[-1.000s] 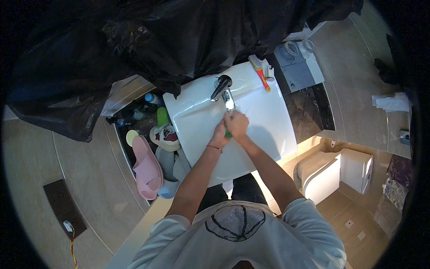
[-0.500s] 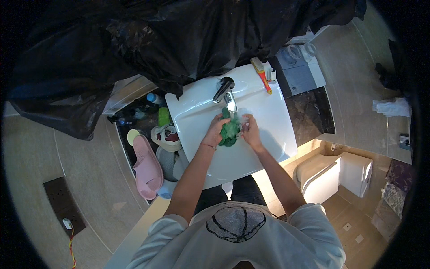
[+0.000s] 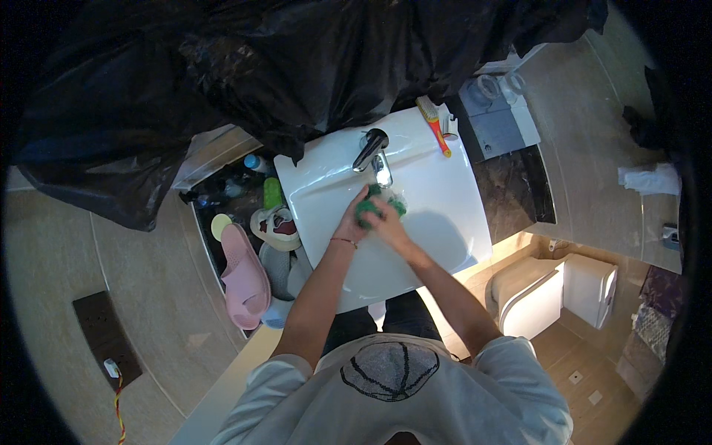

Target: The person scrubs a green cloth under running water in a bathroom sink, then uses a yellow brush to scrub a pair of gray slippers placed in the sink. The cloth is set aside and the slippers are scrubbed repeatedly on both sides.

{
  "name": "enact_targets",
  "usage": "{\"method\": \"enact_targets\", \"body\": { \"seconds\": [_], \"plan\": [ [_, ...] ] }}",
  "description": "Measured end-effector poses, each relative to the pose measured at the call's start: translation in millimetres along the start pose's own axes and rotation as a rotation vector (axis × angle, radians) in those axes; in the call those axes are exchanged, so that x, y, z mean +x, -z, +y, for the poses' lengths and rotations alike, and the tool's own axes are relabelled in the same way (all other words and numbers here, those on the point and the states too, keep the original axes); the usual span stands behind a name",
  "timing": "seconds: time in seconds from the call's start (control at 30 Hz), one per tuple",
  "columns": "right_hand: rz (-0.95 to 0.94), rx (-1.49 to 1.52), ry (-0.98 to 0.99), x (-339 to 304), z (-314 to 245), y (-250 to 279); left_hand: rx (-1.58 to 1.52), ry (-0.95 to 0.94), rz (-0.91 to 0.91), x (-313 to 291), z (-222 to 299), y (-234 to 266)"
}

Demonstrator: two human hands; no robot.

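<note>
Green sponge point(image 3: 380, 205) under the tap point(image 3: 371, 149) — fingers of both hands point(image 3: 371, 219) clamped around it.

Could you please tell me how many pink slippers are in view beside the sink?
1: a pink slipper lies on the floor left of the white sink, below the clutter of bottles. Its partner may be hidden among the pale items beside it.

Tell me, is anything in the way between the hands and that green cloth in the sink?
Nothing visible: both the left hand and the right hand are already on the green cloth, over the white sink just below the faucet.
</note>
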State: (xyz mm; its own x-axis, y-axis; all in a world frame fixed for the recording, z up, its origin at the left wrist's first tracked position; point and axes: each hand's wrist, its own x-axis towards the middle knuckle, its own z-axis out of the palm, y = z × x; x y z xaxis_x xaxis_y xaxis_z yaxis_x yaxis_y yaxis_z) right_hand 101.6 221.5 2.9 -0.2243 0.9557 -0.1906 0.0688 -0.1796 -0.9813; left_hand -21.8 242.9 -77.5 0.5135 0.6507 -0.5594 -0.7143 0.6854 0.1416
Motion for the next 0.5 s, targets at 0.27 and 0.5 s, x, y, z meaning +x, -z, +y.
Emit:
{"method": "enact_targets", "body": {
  "seconds": [0.27, 0.5],
  "plan": [
    [0.395, -0.746, -0.108, 28.7, -14.2, -5.7, -0.18, -0.197, -0.134, 14.7, -57.4, -1.0],
    [0.383, -0.839, -0.069, 34.4, 4.5, -11.9, -0.06, -0.155, 0.043, -3.5, -34.0, -38.4]
  ]
}}
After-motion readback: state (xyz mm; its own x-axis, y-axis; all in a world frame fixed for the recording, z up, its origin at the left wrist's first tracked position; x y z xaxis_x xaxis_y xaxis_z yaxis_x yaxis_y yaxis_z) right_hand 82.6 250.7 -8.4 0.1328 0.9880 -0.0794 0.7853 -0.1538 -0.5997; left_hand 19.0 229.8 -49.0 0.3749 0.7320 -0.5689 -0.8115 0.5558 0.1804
